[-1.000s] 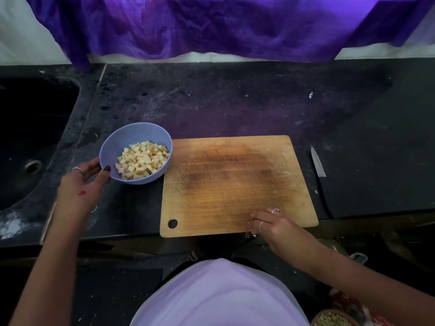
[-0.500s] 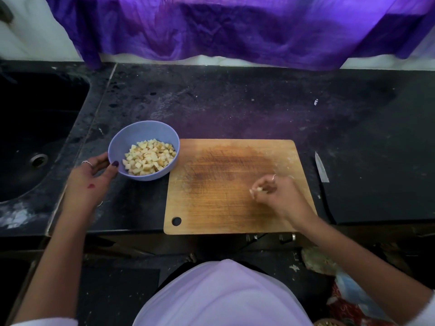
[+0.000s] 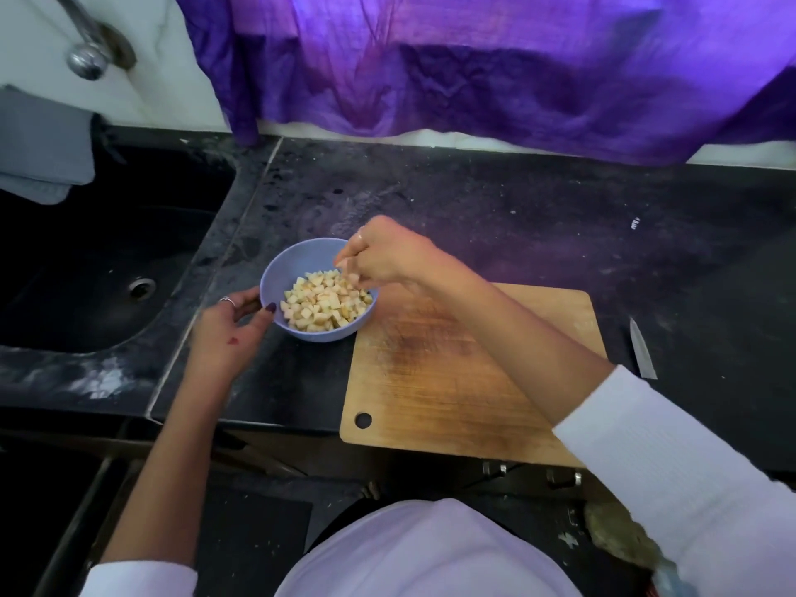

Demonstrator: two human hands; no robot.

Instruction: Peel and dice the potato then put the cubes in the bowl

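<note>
Change: half a second ago the right hand (image 3: 383, 256) was over the middle of the cutting board (image 3: 456, 381), fingertips pinched on a pale scrap; now it has crossed to hang over the bowl (image 3: 280, 273). The left hand (image 3: 232, 333) has stayed at the bowl's near-left side.

Right hand: fingers bunched and pointing down above the far-right rim. A pale bit shows at the fingertips, but blur hides whether it is pinched or already let go — I cannot tell.

Left hand: thumb against the bowl's outer wall, fingers curved around the left side, steadying it on the counter (image 3: 517, 217).

Potato cubes (image 3: 323, 305): heaped in the lilac bowl, which sits on the dark counter touching the board's far-left corner. No whole potato or peel shows on the board.

Stage: judged from this, peeling and dicing are done and the last strays are going in.

Handling: the cubes look small, light, firm and probably damp with starch — likely to cling to fingers or skid on wood. A fingertip pinch suits single strays. The bowl looks like light plastic that could slide or tip if nudged, so bracing the wall is sensible.

Elsewhere: a knife (image 3: 642, 351) lies on the counter just right of the board, a sink (image 3: 107, 252) is to the left, and purple cloth (image 3: 474, 58) hangs behind.
</note>
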